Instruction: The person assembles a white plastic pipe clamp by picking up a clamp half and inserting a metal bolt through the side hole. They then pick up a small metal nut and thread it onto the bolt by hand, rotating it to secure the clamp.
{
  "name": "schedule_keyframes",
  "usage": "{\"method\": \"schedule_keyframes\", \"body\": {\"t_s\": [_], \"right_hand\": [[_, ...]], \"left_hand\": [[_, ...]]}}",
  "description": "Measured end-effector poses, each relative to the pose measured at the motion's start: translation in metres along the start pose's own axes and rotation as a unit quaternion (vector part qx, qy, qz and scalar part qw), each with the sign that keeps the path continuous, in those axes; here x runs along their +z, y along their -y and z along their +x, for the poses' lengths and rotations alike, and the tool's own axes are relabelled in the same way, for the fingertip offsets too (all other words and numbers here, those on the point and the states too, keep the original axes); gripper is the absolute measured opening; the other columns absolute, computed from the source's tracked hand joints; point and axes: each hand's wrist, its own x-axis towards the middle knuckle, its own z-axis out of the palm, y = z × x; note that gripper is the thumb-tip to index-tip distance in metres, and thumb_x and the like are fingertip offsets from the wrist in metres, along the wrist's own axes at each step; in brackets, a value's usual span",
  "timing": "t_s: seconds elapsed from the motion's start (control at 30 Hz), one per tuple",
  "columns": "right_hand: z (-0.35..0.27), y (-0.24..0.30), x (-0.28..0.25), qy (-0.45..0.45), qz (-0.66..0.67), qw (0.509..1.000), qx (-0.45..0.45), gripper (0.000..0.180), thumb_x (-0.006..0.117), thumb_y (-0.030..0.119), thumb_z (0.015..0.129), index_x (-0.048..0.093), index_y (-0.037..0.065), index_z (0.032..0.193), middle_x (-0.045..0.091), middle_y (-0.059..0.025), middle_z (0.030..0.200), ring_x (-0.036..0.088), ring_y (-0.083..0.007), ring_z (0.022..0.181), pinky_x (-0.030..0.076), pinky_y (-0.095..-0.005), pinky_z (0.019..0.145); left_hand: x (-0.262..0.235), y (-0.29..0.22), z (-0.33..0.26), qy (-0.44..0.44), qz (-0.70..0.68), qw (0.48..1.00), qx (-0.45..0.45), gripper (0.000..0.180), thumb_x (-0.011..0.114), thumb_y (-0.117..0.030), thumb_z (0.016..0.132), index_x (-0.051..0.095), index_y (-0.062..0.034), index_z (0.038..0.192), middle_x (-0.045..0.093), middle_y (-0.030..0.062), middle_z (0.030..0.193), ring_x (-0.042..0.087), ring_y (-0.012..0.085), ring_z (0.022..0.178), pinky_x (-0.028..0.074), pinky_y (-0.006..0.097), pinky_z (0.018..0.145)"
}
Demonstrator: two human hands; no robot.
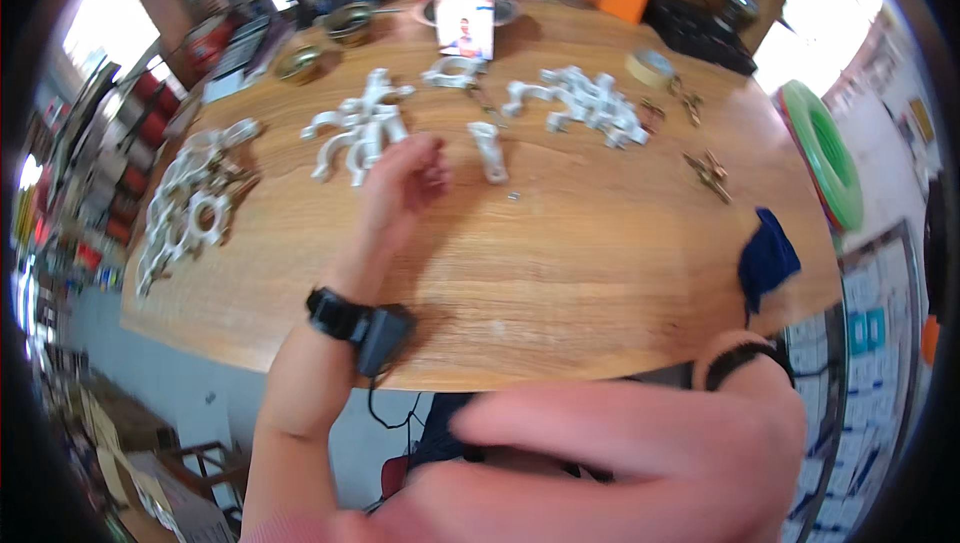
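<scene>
My left hand [408, 180] is over the table with its fingers curled in, and nothing shows in them. Just behind it is a cluster of white plastic ring clamps [362, 133]. To its right, apart from it, a narrow white plastic piece [488, 153] lies alone, with a small metal bit [514, 196] nearby. My right hand [620, 443] is large, close and smeared by motion across the lower right. Whether it holds anything cannot be made out.
White clamps with brass-coloured parts [208, 218] lie far left, more white clamps [590, 103] right of centre. Brass-coloured fittings [708, 175], a tape roll [650, 68] and a dark blue cloth [768, 258] are on the right. A phone [465, 15] stands at the back before a bowl.
</scene>
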Motion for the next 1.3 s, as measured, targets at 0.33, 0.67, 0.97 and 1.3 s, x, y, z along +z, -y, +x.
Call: {"method": "schedule_keyframes", "body": {"t_s": [0.33,0.67,0.97,1.3], "right_hand": [[-0.004,0.014,-0.039,-0.042,-0.089,0.994,0.053,0.018,0.055,0.009,0.074,0.060,0.002,0.090,0.060,-0.0071,0.072,0.054,-0.0110,0.061,0.042,-0.0218,0.055],[-0.053,-0.074,-0.161,-0.070,-0.360,0.844,0.392,0.022,0.055,0.009,0.075,0.060,0.003,0.096,0.062,-0.0105,0.075,0.058,-0.0159,0.064,0.044,-0.0229,0.058],[-0.101,-0.116,-0.170,-0.021,-0.485,0.687,0.540,0.031,0.053,0.034,0.077,0.064,0.005,0.074,0.059,-0.0139,0.066,0.058,-0.0304,0.065,0.045,-0.0373,0.060],[-0.068,-0.127,-0.087,0.021,-0.487,0.771,0.410,0.043,0.045,0.035,0.082,0.055,0.002,0.056,0.056,-0.0177,0.059,0.056,-0.0337,0.059,0.042,-0.0422,0.056]], "left_hand": [[-0.003,-0.003,0.003,-0.105,0.047,0.993,-0.031,0.018,0.053,-0.014,0.081,0.051,-0.0034,0.095,0.056,0.0017,0.080,0.052,0.0102,0.069,0.046,0.023,0.064],[-0.008,-0.003,0.002,-0.154,0.038,0.987,-0.007,0.021,0.050,-0.019,0.083,0.051,-0.0046,0.099,0.056,0.0039,0.090,0.054,0.0131,0.080,0.046,0.027,0.072],[0.005,-0.011,-0.003,-0.134,0.027,0.990,0.023,0.032,0.048,-0.026,0.085,0.041,-0.0114,0.058,0.046,0.0007,0.056,0.048,0.0126,0.056,0.041,0.025,0.055],[0.002,-0.012,-0.009,-0.123,0.050,0.991,-0.003,0.039,0.046,-0.029,0.086,0.037,-0.0120,0.053,0.044,0.0015,0.055,0.047,0.0132,0.055,0.040,0.026,0.054]]}}
